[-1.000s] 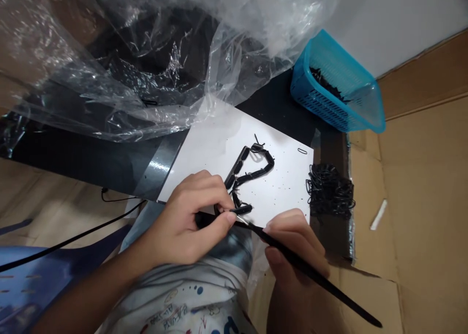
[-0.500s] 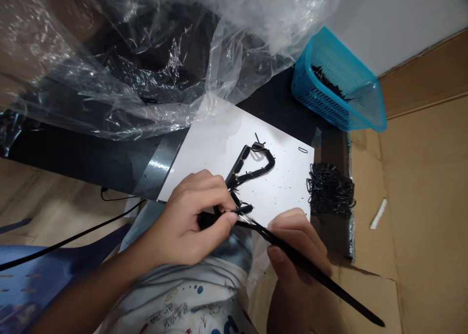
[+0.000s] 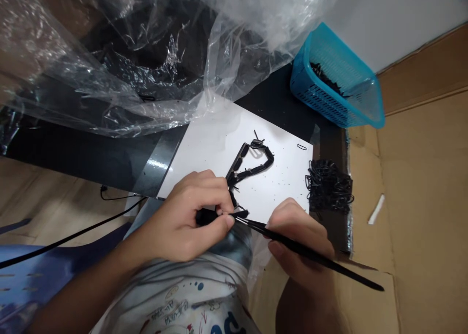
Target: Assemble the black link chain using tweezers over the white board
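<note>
Black tweezers are pinched in the fingers of the right hand, tips at the left hand, whose fingers grip a black segmented strip. Its loop lies on white paper. I can't read the lettering on the shirt.

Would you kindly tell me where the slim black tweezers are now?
In the head view, the slim black tweezers are in the lower right, held by the right hand, their tips close beside the left hand.

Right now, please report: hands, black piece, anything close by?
Left hand pinching black piece. Right hand holding tweezers, tips close to it. Linked black pieces on white paper, just beyond.
</note>
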A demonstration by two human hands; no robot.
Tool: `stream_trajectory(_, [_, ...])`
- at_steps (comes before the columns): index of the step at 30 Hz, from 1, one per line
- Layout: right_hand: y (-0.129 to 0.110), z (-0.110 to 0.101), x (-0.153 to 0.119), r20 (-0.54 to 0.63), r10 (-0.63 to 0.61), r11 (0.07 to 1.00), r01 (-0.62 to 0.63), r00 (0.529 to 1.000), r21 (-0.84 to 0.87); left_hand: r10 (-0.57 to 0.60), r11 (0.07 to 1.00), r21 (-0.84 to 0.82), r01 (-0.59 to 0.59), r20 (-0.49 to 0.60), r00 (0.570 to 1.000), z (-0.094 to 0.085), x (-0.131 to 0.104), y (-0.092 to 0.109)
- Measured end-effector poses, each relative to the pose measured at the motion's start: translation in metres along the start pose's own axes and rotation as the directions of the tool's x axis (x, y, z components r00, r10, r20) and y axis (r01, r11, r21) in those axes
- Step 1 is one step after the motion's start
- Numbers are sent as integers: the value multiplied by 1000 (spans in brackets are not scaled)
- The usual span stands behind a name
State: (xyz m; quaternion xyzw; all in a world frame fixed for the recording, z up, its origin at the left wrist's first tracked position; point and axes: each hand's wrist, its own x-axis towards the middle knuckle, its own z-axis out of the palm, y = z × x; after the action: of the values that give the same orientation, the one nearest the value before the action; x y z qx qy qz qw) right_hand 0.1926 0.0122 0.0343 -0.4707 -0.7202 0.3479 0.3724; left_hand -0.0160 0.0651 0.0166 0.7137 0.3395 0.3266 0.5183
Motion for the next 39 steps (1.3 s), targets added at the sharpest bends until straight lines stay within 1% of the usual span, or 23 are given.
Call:
stream_trajectory(4, [-6, -9, 12, 107, 8, 999, -14, 994, 51, 27, 997, -79, -22, 63, 998, -4, 1, -3])
stream_trajectory(7, [-10, -14, 21, 214, 10, 1000, -15, 977, 22, 54, 988, -149, -41, 87, 995, -7, 1, -4])
stream_trajectory(9, [-6, -15, 26, 264, -48, 999, 41, 963, 33, 57, 983, -178, -37, 110, 992, -9, 1, -4])
stream_trajectory(10, [-2, -15, 28, 274, -96, 994, 81, 957, 67, 51, 982, -185, -27, 125, 991, -10, 1, -4])
stream_trajectory(12, [10, -12, 31, 275, -181, 972, 130, 944, 195, 38, 981, -194, -9, 143, 989, -12, 1, -3])
stream_trajectory(13, [17, -9, 32, 280, -193, 956, 115, 940, 271, 37, 980, -199, -7, 146, 989, -13, 2, -3])
stream_trajectory(14, [23, -6, 32, 281, -180, 934, 75, 942, 349, 42, 979, -206, -9, 152, 987, -14, 2, -3])
stream_trajectory(16, [33, 1, 33, 304, -133, 869, -36, 943, 493, 51, 975, -220, -17, 151, 987, -15, 2, -3])
stream_trajectory(18, [38, 8, 33, 364, -132, 806, -114, 922, 581, 42, 974, -227, -9, 143, 989, -15, 2, -4])
stream_trajectory(21, [38, 15, 33, 421, -185, 756, -145, 888, 638, 34, 973, -232, 0, 144, 989, -16, 2, -4])
stream_trajectory(23, [37, 15, 32, 406, -178, 738, -152, 896, 657, 46, 972, -236, -9, 149, 988, -16, 2, -5])
stream_trajectory(26, [36, 11, 30, 344, -139, 730, -139, 929, 669, 30, 973, -232, 4, 144, 989, -15, 2, -5])
stream_trajectory(28, [36, 4, 27, 258, -108, 760, -88, 960, 644, 16, 974, -226, 17, 141, 990, -15, 2, -5])
stream_trajectory(30, [35, -4, 23, 145, -91, 827, -6, 985, 562, 18, 973, -232, 13, 130, 991, -14, 2, -5])
stream_trajectory(31, [33, -8, 20, 91, -94, 868, 37, 991, 495, 20, 972, -235, 9, 123, 992, -14, 2, -5])
stream_trajectory(33, [26, -14, 13, 18, -102, 944, 91, 995, 318, 21, 971, -240, 7, 114, 993, -13, 2, -4])
stream_trajectory(34, [21, -15, 10, -1, -105, 970, 103, 994, 221, 18, 970, -242, 9, 110, 994, -13, 1, -4])
stream_trajectory(36, [12, -14, 6, -20, -149, 988, 149, 989, 37, 12, 970, -243, 16, 111, 994, -13, 1, -4])
stream_trajectory(37, [8, -13, 5, -14, -185, 982, 185, 983, -36, 7, 970, -242, 21, 116, 993, -13, 1, -4])
stream_trajectory(39, [4, -9, 5, 18, -269, 956, 269, 963, -113, 1, 972, -234, 29, 128, 992, -14, 2, -3])
